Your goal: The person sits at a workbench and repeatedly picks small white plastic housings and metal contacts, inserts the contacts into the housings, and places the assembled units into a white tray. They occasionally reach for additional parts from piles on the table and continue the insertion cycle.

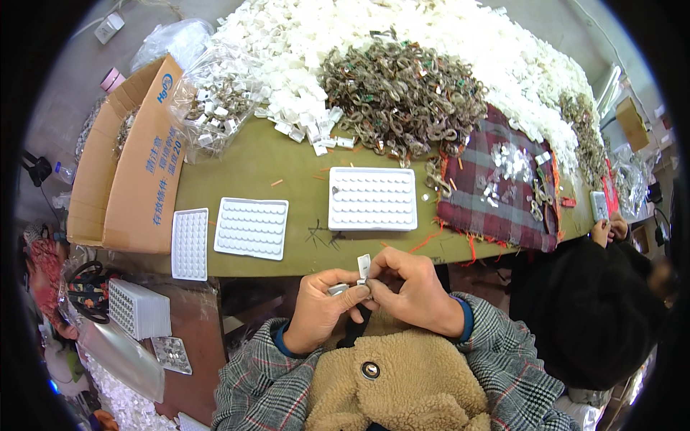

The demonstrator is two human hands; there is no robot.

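My left hand (323, 305) and my right hand (417, 287) meet in front of my chest, just off the table's near edge. Between their fingertips stands a small white plastic piece (364, 267), its flap pointing up with a dark mark on it. The left thumb and fingers are closed on it. A second pale piece (336, 289) shows inside the left hand. My right thumb and forefinger pinch at the lower part of the upright piece; anything smaller there is hidden. Beyond my hands lies a white tray with rows of round pockets (372, 199), one pocket holding something dark.
Two more white trays (251, 228) (190, 244) lie leftward, beside a cardboard box (136, 165). A pile of grey-brown looped bundles (402, 93) sits before a heap of white pieces (287, 43). Plaid cloth (496, 187) bears clear bits. At right, another person's hands (609, 228) hold something.
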